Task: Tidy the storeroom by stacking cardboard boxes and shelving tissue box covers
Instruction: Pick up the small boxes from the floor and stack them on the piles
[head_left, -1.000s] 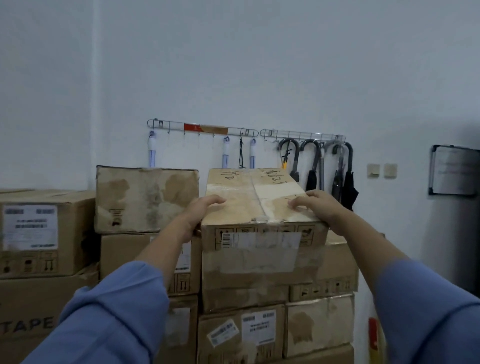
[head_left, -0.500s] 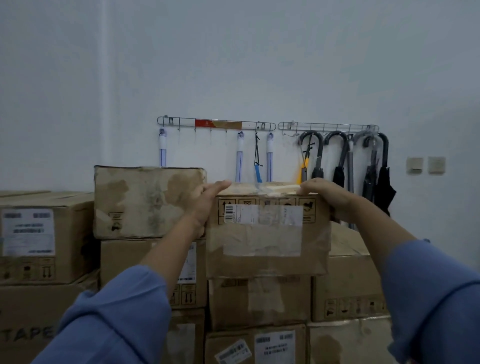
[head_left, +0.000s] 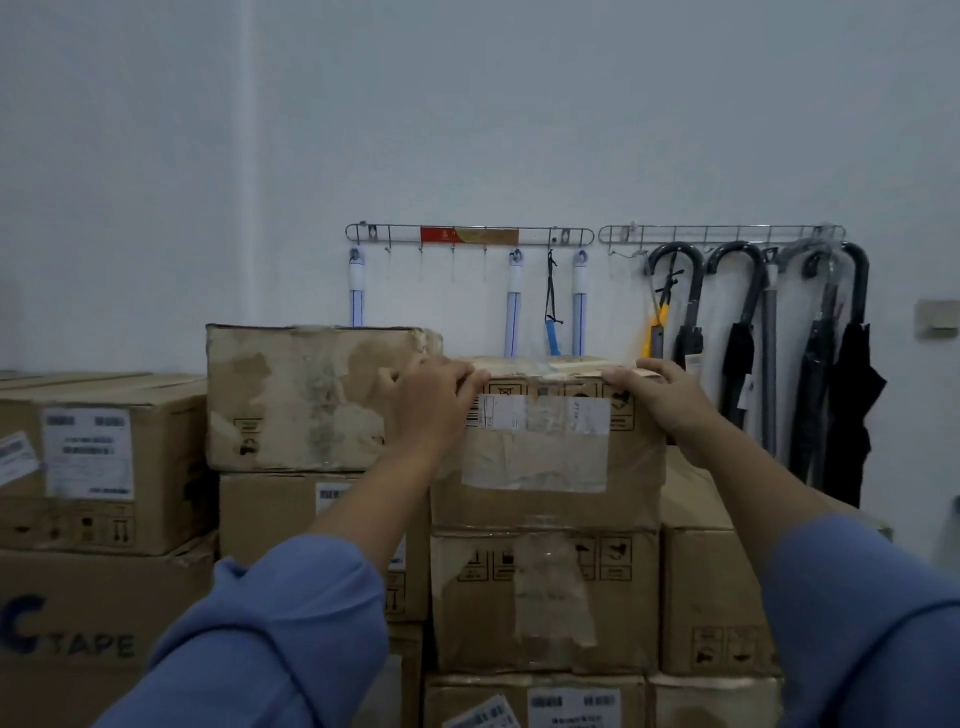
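Observation:
A worn cardboard box (head_left: 540, 457) with a taped white label sits on top of the middle stack, on another taped box (head_left: 545, 597). My left hand (head_left: 431, 402) grips its upper left corner, fingers curled over the top edge. At the upper right corner, my right hand (head_left: 662, 397) holds on with fingers over the top and thumb on the front face. The box's left side touches a stained box (head_left: 301, 395) of about the same height. No tissue box covers are in view.
More cartons stand to the left (head_left: 93, 457), one marked TAPE (head_left: 78, 623), and a lower carton (head_left: 711, 587) stands to the right. On the wall behind, hook rails (head_left: 467, 236) carry hanging handles and several dark umbrellas (head_left: 753, 353).
The box's top, seen from above a second ago, is now edge-on at eye level. Both hands have slid from the lid towards its front top corners. The view has shifted left.

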